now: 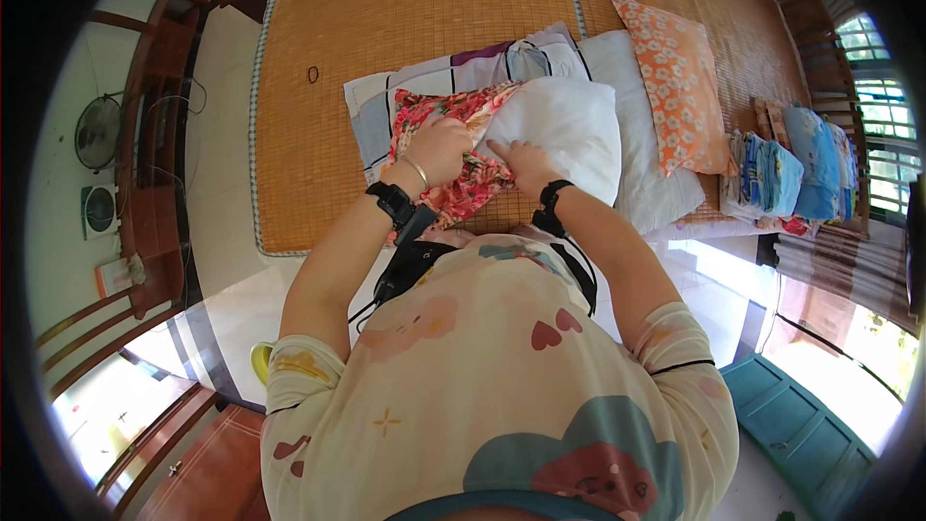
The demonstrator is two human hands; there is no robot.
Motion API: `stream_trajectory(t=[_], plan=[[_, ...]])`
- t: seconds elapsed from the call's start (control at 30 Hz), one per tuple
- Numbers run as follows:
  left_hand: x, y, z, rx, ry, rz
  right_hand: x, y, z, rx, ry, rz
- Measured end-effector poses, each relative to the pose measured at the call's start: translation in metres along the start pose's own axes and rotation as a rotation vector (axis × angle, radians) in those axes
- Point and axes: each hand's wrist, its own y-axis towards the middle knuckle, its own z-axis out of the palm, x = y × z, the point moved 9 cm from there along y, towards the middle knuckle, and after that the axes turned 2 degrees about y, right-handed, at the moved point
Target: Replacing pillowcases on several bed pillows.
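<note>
A white pillow [564, 116] lies before me, its left end inside a red floral pillowcase [463, 184]. The bunched mouth of the case runs across the pillow between my hands. My left hand [443, 148], with a bangle at the wrist, has its fingers curled on the case fabric. Against the pillow's near side rests my right hand [527, 165], one finger stretched towards the edge of the case. Its lower fingers are hidden, so any grip there cannot be made out. Under the pillow is a folded cloth [372, 112] in white, grey and purple with black lines.
A woven mat [405, 7] covers the bed. To the right lie another white pillow [622, 130], an orange floral pillow [676, 87] and stacked folded fabrics [810, 159]. A small dark loop [312, 74] lies on the mat's left. A fan [99, 132] stands far left.
</note>
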Motion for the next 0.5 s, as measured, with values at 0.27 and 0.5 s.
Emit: stream_trajectory(t=[0.27, 0.5], plan=[[-0.044, -0.007, -0.012, -0.241, 0.013, 0.169, -0.023, 0.021, -0.061, -0.282, 0.374, -0.206], [-0.042, -0.013, 0.018, -0.121, 0.324, 0.198, -0.003, -0.004, -0.160, -0.368, 0.538, -0.336]])
